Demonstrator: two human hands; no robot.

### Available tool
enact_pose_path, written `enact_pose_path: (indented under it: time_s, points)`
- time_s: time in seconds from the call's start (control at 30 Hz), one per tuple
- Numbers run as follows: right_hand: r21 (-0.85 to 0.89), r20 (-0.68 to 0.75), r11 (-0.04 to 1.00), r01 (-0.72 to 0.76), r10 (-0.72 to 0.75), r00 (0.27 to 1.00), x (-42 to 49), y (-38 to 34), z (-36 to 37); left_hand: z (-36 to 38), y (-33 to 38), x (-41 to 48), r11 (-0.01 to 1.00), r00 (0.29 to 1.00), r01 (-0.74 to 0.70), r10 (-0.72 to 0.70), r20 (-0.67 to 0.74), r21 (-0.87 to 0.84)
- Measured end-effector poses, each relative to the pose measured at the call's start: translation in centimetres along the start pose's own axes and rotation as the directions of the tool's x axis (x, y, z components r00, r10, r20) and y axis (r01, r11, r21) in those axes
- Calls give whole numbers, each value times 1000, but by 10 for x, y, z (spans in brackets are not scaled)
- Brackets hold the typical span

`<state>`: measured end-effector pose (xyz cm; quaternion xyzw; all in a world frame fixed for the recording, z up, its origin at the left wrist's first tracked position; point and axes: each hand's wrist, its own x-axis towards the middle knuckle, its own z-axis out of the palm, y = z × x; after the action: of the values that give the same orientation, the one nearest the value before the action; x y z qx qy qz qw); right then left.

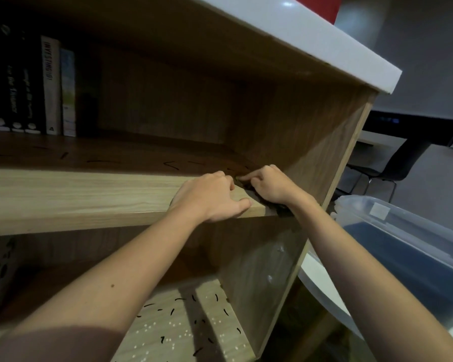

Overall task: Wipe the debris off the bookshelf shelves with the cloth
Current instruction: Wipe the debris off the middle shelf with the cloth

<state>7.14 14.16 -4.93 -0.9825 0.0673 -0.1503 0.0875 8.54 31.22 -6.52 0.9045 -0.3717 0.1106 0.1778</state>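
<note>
Debris [102,161] on upper shelf [63,194]; dark cloth [281,210] under right hand [270,185]; clear bin [403,218] nearby.

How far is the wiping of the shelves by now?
Nothing looks finished. In hand: the right hand holds the dark cloth at the right corner of the upper shelf; the left hand rests on its edge. Left: dark bits across the upper shelf, many more on the lower shelf.

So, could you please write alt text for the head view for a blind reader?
At the right end of a wooden upper shelf, the right hand pinches a dark cloth while the left hand lies over the front edge beside it. Dark debris strands dot it and the lower shelf.
</note>
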Motion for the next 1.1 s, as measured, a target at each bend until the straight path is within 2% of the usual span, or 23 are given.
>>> enact_pose_path:
  time_s: [0.13,0.2,0.3,0.43,0.57,0.63,0.73,0.83,0.9,0.93,1.0,1.07,1.1]
  points:
    - [71,-4,992,108,-108,994,-63,6,-23,0,1,0,1000,1000,3,-3,-20,-5]
    - [106,74,986,128,-136,988,-61,9,-31,-1,1,0,1000,1000,5,-5,-24,1]
    - [161,158,986,42,-68,985,-25,5,-29,-1,1,-2,1000,1000,-11,11,-17,19]
    - [158,114,987,-43,25,993,7,-7,-11,-3,0,-2,1000,1000,-17,17,3,9]
    - [169,94,985,25,-41,995,-40,-6,-25,-2,2,-2,1000,1000,-9,9,-6,18]
    - [167,129,984,67,-90,988,-59,0,-33,-2,1,-1,1000,1000,-4,4,-10,16]
    - [252,201,968,11,-63,978,-46,3,-38,-1,1,0,1000,1000,-6,6,-4,20]
    - [184,182,980,-72,38,983,-12,0,-18,-1,0,0,1000,1000,-5,5,8,15]
    - [95,106,995,-44,34,994,-3,-2,-5,-2,0,-1,1000,1000,-6,6,6,3]
    - [109,82,994,-12,3,997,-9,-1,-3,-2,1,-1,1000,1000,-9,9,8,-9]
    - [256,67,966,39,-58,996,-33,5,-9,-3,1,0,998,1000,4,-2,22,-63]
    - [357,98,934,11,-50,994,-52,17,-19,-9,-4,2,989,998,41,-34,49,-141]
    - [338,115,941,-28,-12,993,-55,24,-24,-12,-7,5,987,995,60,-47,90,-148]
